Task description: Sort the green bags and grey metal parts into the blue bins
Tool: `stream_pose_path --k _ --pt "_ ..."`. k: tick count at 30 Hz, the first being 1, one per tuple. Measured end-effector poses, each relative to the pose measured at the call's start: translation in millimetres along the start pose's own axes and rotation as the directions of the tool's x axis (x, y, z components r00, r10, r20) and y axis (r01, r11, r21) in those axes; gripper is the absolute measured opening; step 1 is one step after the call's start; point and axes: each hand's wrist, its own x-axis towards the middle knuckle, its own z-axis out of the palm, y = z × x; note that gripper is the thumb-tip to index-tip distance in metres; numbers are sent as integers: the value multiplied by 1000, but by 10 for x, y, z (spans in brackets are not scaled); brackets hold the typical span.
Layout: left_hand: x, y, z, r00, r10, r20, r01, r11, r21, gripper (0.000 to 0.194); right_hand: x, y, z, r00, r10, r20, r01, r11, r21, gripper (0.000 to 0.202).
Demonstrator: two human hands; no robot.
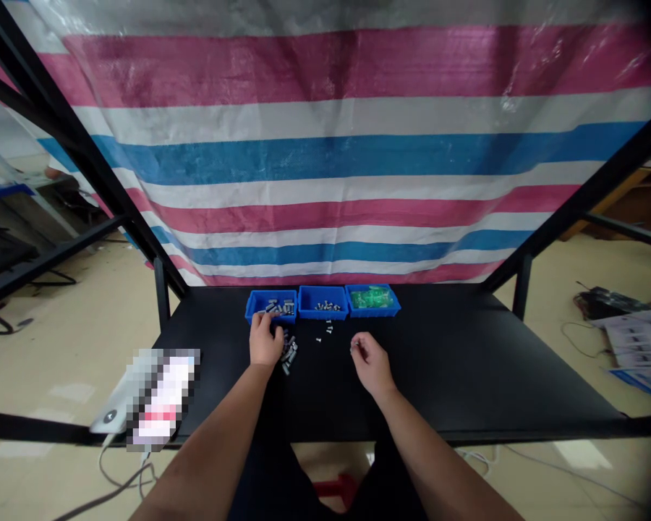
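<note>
In the head view, three blue bins stand side by side along the middle of the far edge of the black tabletop [445, 383]. The left bin [249, 310] holds grey metal cylinders [287, 308], the middle bin [308, 314] small screws [328, 307], and the right bin [378, 312] green pieces [372, 297].

The left hand [265, 342] is at the left bin's near wall, fingertips reaching over the rim toward the cylinders inside. Thumb and forefinger stand apart; whether the fingers grip anything is hidden. Just to the right of this hand, on the tabletop, lies a loose pile of cylinders [289, 353], trailing from the bin toward the near edge; their long axes point various ways, several slanting from near left to far right. The left hand is clearly the nearer one to them.

The right hand [372, 359] is over the tabletop, nearer the near edge than the right bin is, with fingers curled inward toward the left edge. Whether its tips pinch something small cannot be told. A few loose screws [330, 330] lie between the hands, toward the middle bin, to the far left of the right fingertips.
</note>
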Motion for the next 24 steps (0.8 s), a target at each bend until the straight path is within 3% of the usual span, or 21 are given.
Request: stream_pose_path --k 7,17,20,24 --pt "-1 -21 5 1000 19 9 -19 999 -35 34 -88 51 -178 1000 6 18 -5 1000 -14 10" --pt "2 -29 19 1000 -2 27 4 998 -58 33 -32 50 -121 999 16 41 -13 998 -62 10" --pt "4 -8 10 1000 -11 28 12 999 -41 32 88 -50 -107 999 9 48 -4 996 -93 12" --pt "9 -2 11 999 -23 45 25 999 -36 32 452 -319 -48 998 -65 -27 62 992 -111 12"
